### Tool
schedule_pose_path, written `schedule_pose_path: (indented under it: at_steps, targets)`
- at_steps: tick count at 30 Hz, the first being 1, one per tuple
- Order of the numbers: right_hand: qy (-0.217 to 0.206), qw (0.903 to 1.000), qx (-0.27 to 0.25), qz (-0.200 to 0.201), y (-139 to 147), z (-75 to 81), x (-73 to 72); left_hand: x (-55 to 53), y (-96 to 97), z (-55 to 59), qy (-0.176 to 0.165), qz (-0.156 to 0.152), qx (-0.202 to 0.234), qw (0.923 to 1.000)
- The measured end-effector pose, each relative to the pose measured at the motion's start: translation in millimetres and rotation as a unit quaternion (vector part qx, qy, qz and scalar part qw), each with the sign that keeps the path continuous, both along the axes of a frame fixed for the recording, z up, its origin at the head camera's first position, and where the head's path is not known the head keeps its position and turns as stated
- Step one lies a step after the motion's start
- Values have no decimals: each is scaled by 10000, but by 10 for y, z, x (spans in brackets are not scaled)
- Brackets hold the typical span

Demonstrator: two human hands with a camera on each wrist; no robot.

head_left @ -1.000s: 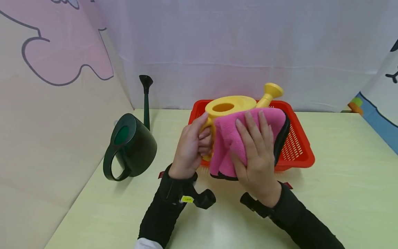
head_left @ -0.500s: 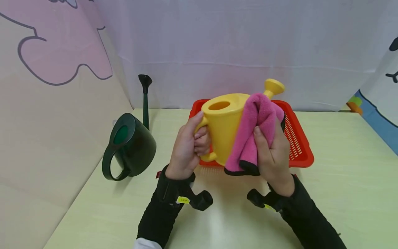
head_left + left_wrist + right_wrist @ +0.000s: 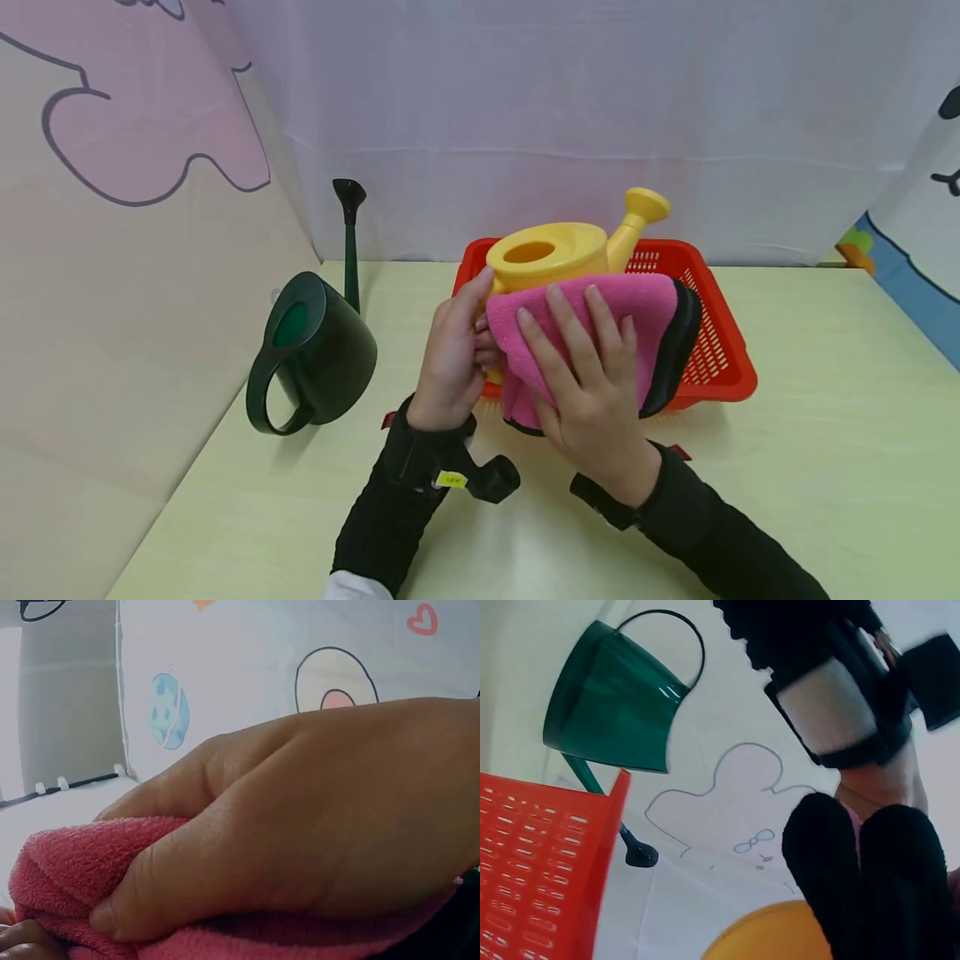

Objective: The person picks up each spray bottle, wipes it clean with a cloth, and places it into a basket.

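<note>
My left hand [image 3: 450, 358] grips the handle of a yellow watering can [image 3: 555, 250], held upright over a red basket. A pink cloth with a black edge [image 3: 652, 308] covers most of the can's near side; its top opening and spout stay in view. My right hand [image 3: 592, 383] lies over the cloth with fingers extended, pressing it against the can. In the left wrist view the right thumb rests on the pink cloth [image 3: 82, 847], and fingertips of the left hand show at the lower left. The right wrist view has the black edge close to the camera and part of the yellow can below.
The red plastic basket [image 3: 720, 367] with slotted walls stands on the pale table [image 3: 825, 433], behind the hands. A dark green watering can [image 3: 337, 358] stands to the left, its spout toward the back. A white curtain [image 3: 465, 100] hangs behind the table's far edge.
Half a second ago my right hand held the cloth bunched at the can's right side. It has moved left, with the cloth spread over the can's front again. The left hand keeps its grip.
</note>
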State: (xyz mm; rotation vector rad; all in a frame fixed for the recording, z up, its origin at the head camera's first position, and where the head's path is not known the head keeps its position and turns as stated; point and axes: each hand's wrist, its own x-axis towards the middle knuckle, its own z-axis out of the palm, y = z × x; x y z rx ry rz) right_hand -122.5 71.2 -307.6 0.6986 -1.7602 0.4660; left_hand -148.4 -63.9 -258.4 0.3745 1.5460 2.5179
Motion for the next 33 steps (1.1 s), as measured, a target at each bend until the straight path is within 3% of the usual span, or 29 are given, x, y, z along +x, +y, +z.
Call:
schedule_pose_path:
  at_steps: [3,7,11,15,19,24,27,30,33]
  targets:
    - [19,9999,104,-72,-17,-15,3,4,9,-2,13,80,-6,10000]
    - [32,9998,-174,130,3,-14,-25,4,2,2,16,56,-5,10000]
    - [23,9961,-693,550,30,4,-56,0,-18,19,37,-28,-80,10000]
    - [-289,9854,-1240,1131,72,57,-54,-3,-49,38,63,-127,-137,9998]
    - [-800,9660,-1680,1794,132,123,-58,-8,-77,44,36,-262,-72,9996]
    - [-1622,9190,-2442,2636,232,204,-92,-7,-105,61,31,-458,49,9989]
    - [-2044,8942,-2829,2803,294,224,-119,-9,-124,70,37,-561,129,9983]
    - [-2343,8830,-3009,2736,326,218,-138,-20,-136,69,29,-570,144,9983]
    - [-2512,8865,-3016,2449,315,195,-131,-35,-139,63,1,-490,131,9987]
